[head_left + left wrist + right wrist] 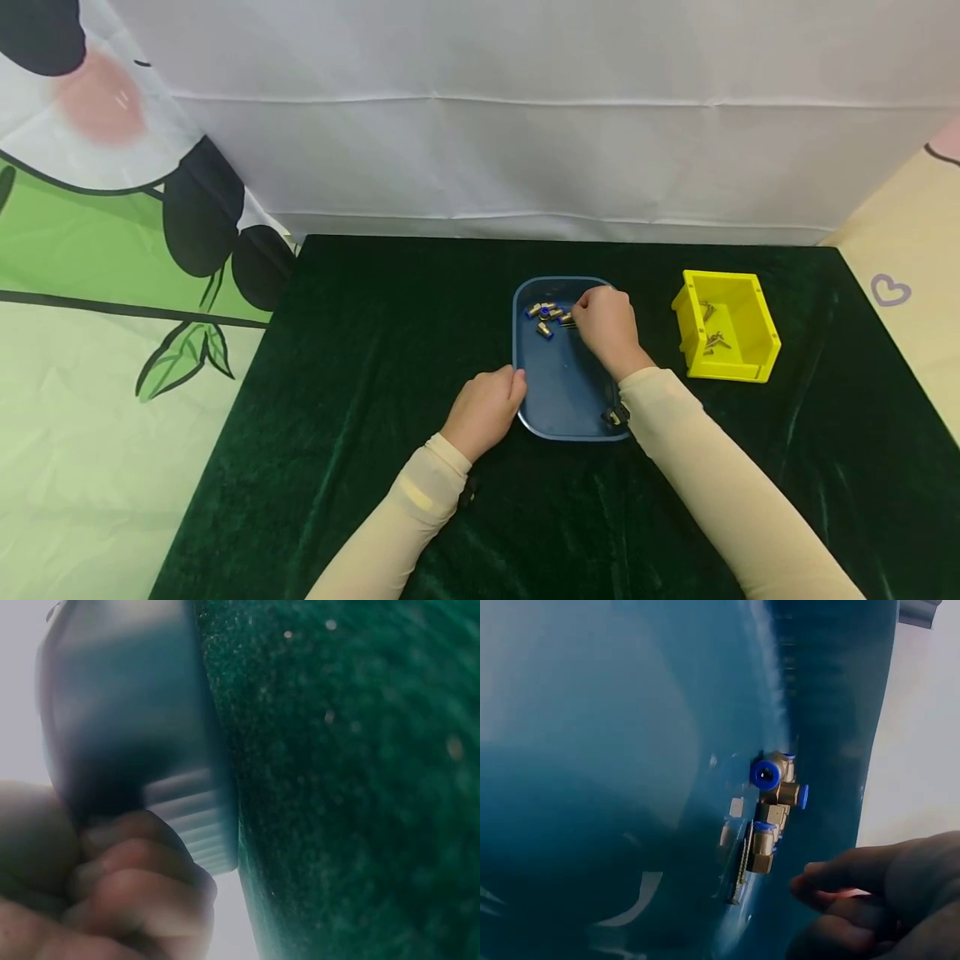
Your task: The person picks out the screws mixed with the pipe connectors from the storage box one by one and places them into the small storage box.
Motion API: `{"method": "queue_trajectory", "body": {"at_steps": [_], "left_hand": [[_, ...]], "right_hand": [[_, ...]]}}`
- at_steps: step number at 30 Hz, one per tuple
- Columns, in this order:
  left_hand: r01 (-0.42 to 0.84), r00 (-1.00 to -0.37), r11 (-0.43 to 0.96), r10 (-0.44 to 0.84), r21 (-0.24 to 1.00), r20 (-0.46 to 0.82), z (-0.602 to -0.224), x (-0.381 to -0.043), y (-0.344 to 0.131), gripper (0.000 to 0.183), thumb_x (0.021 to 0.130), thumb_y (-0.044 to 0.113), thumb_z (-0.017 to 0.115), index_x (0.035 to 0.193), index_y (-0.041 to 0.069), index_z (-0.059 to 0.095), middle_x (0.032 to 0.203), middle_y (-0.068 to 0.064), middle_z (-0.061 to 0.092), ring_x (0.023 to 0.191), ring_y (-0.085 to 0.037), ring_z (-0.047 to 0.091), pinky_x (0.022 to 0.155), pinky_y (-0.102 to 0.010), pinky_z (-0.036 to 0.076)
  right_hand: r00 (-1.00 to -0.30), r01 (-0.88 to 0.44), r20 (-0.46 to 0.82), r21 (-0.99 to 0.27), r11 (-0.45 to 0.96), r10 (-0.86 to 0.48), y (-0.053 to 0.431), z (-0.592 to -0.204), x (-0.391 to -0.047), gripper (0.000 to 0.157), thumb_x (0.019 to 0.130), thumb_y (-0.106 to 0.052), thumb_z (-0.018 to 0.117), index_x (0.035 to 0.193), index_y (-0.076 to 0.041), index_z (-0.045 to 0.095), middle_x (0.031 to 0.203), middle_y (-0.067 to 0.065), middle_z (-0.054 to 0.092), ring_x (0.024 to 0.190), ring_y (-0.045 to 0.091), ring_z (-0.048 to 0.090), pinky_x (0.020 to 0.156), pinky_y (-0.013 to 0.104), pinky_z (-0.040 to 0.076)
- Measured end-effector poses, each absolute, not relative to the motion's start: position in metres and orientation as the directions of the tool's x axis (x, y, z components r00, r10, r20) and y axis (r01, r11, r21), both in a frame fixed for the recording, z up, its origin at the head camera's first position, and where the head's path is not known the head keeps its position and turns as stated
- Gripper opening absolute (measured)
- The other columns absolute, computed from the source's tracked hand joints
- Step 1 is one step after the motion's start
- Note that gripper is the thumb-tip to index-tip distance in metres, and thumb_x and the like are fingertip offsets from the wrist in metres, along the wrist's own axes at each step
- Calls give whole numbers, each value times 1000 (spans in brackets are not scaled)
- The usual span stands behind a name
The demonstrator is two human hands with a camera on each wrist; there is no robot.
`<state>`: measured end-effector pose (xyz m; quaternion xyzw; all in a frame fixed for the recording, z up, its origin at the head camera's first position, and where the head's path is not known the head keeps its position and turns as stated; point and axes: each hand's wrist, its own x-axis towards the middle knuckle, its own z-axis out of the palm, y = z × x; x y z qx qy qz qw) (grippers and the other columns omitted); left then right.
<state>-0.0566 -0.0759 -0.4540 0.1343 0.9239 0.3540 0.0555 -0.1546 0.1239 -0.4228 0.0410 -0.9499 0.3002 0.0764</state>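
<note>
The left hand (486, 410) grips the left rim of a blue plastic tray (566, 429), thumb at the rim. Its curled fingers (142, 881) show against the tray's outer wall in the left wrist view. Inside the tray's far part lie several brass pneumatic fittings (769, 817) with blue collars. A thin screw (742, 866) rests alongside them. The right hand (606, 327) is over the tray's far right part, close to the fittings. Its bent fingers (829, 877) stand apart from the fittings and screw, and nothing shows between them.
A yellow bin (731, 371) with several small screws (715, 340) in it stands right of the tray. Dark green velvet cloth (360, 333) covers the table. A white curtain (525, 158) hangs behind the table's far edge.
</note>
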Motion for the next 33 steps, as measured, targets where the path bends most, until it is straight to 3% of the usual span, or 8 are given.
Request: {"method": "queue_trajectory", "body": {"at_steps": [10,15,22,33], "left_hand": [[207,-963,736,270,645,2,-454,-55,-71,39,108,30,37,76,16,53,61,0,48,49,-13,47,45,-29,37],[189,-965,740,262,645,-18,-453,-55,-72,38,108,30,37,76,17,53,62,1,49,49,-12,48,45,-28,38],[184,-965,744,262,643,-28,-451,-55,-74,39,108,31,36,77,17,53,62,2,50,49,-12,50,45,-28,39],[196,-963,741,270,642,-18,-451,-55,-74,39,108,30,36,76,17,53,61,2,49,49,-12,49,45,-28,38]], "right_hand": [[-995,-58,96,-564,824,-4,124,-426,-155,42,93,-8,56,51,-9,51,48,1,38,44,17,40,45,30,32],[-997,-42,79,-501,864,-2,121,-426,-156,39,95,-9,56,56,-7,49,54,2,35,49,19,40,48,32,35],[-998,-39,52,-433,901,-18,118,-427,-156,31,97,-10,56,67,-2,61,59,7,46,56,24,52,52,34,41],[-999,-45,15,-393,918,-43,118,-428,-162,29,97,-7,54,68,-2,58,60,8,47,57,23,54,52,33,42]]}}
